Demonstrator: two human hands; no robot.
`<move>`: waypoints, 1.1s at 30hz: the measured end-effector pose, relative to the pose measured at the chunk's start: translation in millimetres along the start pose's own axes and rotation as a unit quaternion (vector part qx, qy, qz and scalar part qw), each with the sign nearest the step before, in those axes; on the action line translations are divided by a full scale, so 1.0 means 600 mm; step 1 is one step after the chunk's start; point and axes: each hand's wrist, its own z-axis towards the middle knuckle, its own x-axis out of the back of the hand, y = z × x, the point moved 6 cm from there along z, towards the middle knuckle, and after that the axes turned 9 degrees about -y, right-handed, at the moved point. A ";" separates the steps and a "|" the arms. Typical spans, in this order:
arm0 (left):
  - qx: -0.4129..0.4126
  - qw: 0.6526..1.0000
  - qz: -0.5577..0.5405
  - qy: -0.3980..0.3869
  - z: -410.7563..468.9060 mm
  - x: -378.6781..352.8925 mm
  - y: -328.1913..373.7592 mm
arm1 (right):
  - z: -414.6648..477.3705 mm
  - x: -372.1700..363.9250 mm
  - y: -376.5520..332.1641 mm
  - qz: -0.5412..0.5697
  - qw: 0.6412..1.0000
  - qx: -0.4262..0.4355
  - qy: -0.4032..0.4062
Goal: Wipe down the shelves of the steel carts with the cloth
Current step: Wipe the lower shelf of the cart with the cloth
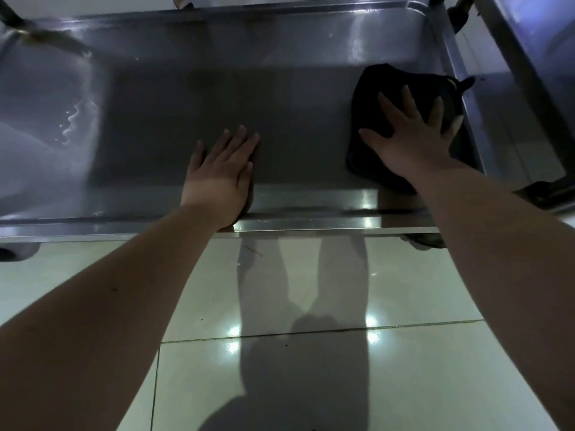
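The person leans over the cart's low shelf point(186, 98), right hand point(410, 141) pressed on the dark cloth point(389, 85), which lies bunched at the shelf's right end, just beside the side rim. There is no real grip: the fingers are splayed flat on top, pushing rather than clutching. The left hand point(221, 169) rests palm-down on bare steel near the front edge, fingers straight, holding nothing, seemingly bracing. It looks like mid-wipe. Shiny squiggly marks point(71, 122) show far left, so I'd guess the next move needs a firm leftward sweep, cloth kept flat under the palm
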 end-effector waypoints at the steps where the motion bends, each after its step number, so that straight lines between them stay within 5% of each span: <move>1: 0.001 1.000 0.003 0.001 0.000 -0.001 0.000 | -0.001 -0.005 -0.010 0.002 1.000 -0.018 -0.005; 4: 0.003 1.000 0.007 0.003 -0.001 -0.002 0.001 | -0.014 -0.016 -0.073 0.004 1.000 -0.020 -0.005; 10: 0.036 0.999 -0.032 0.013 0.000 0.001 -0.011 | -0.095 -0.081 -0.296 -0.075 0.976 0.203 -0.001; 14: 0.048 0.998 -0.045 0.016 0.000 0.004 -0.015 | -0.064 -0.064 -0.280 -0.077 0.965 0.252 0.000; 22: 0.044 0.999 -0.021 0.019 0.002 -0.003 -0.013 | 0.058 0.024 -0.040 0.005 1.000 0.000 0.024; 27: 0.048 0.999 -0.022 0.014 0.004 -0.005 -0.013 | 0.042 0.015 -0.072 0.008 0.999 -0.049 0.017; 33: 0.046 0.982 -0.146 0.109 -0.012 0.032 -0.017 | -0.086 -0.081 -0.348 -0.093 0.976 0.197 -0.021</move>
